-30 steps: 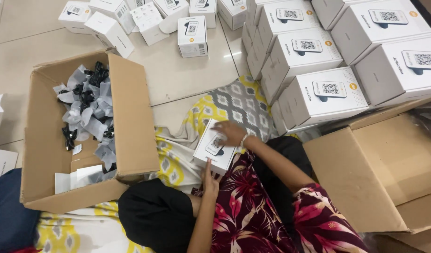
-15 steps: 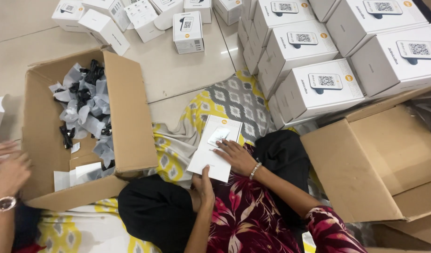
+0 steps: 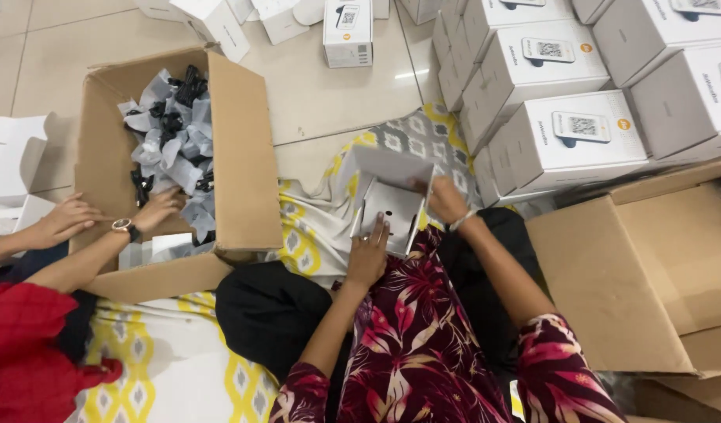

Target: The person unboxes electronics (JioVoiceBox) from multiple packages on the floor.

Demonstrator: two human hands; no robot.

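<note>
I hold a small white carton (image 3: 388,196) in front of my lap, its lid flap raised and open. My left hand (image 3: 368,254) grips its near lower edge, fingers on the inner panel. My right hand (image 3: 446,200), with a bracelet at the wrist, holds the right side by the lid. Below the carton are my floral sleeves and a black cloth over my lap.
An open brown box (image 3: 243,157) of black parts in clear bags stands at left; another person's hands (image 3: 153,211) reach into it. White boxes (image 3: 564,129) are stacked at right, with an empty brown carton (image 3: 650,266) below them. More white boxes (image 3: 347,31) lie on the tiled floor.
The flat white carton has been unfolded into an open box with its lid up. The other person's hands have come in from the left and reached into the brown box.
</note>
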